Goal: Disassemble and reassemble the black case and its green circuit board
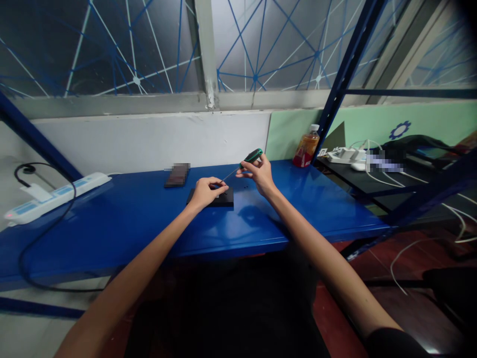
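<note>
My right hand (259, 174) holds a screwdriver (252, 156) by its black and green handle, tilted, with the thin shaft running down to the left. The shaft's lower end meets the fingertips of my left hand (208, 192), which are pinched together there; whether they grip the tip or a small part is too small to tell. Beneath my left hand lies a flat black box-like object (226, 199) on the blue table (149, 219). Several tiny dark bits (246, 187) lie on the table to the right of the black object.
A dark phone-like slab (177, 176) lies behind and left of my hands. A white power strip (55, 199) with a black cable is at the left. A bottle (307, 146) stands at the back right, beside a blue post. Cables cover a black side table (350, 174).
</note>
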Available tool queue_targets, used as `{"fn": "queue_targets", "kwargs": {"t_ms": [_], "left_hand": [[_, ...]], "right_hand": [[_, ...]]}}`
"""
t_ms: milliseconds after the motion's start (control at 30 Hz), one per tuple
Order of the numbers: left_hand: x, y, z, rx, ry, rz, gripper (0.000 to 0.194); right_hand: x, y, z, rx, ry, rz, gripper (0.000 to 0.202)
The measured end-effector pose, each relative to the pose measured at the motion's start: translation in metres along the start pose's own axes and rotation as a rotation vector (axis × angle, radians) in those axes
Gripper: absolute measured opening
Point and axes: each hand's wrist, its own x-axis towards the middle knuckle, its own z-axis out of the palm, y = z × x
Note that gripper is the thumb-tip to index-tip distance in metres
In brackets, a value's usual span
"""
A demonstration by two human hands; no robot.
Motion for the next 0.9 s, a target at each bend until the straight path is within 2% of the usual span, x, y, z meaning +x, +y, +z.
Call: {"fn": "queue_targets", "kwargs": {"t_ms": [167, 400, 667, 733, 800, 900], "left_hand": [[0.000, -0.002, 0.000, 0.042, 0.005, 0.010, 0.020], [0.005, -0.001, 0.004, 0.278, -0.093, 0.181, 0.011], [0.023, -0.001, 0.027, 0.378, -0.156, 0.112, 0.015], [0.022, 0.000, 0.024, 0.379, -0.156, 0.091, 0.023], [0.019, 0.001, 0.013, 0.354, -0.175, 0.100, 0.034], [0.012, 0.000, -0.011, 0.301, -0.379, 0.192, 0.053]], "right_hand": [[0.002, -0.002, -0.001, 0.021, 0.022, 0.004, 0.053], [0.009, -0.010, -0.011, 0.039, 0.089, -0.034, 0.052], [0.015, -0.011, -0.021, -0.003, 0.148, -0.069, 0.051], [0.015, -0.012, -0.021, 0.001, 0.159, -0.071, 0.052], [0.014, -0.012, -0.021, -0.006, 0.171, -0.069, 0.051], [0.014, -0.013, -0.021, -0.040, 0.181, -0.072, 0.048]]}}
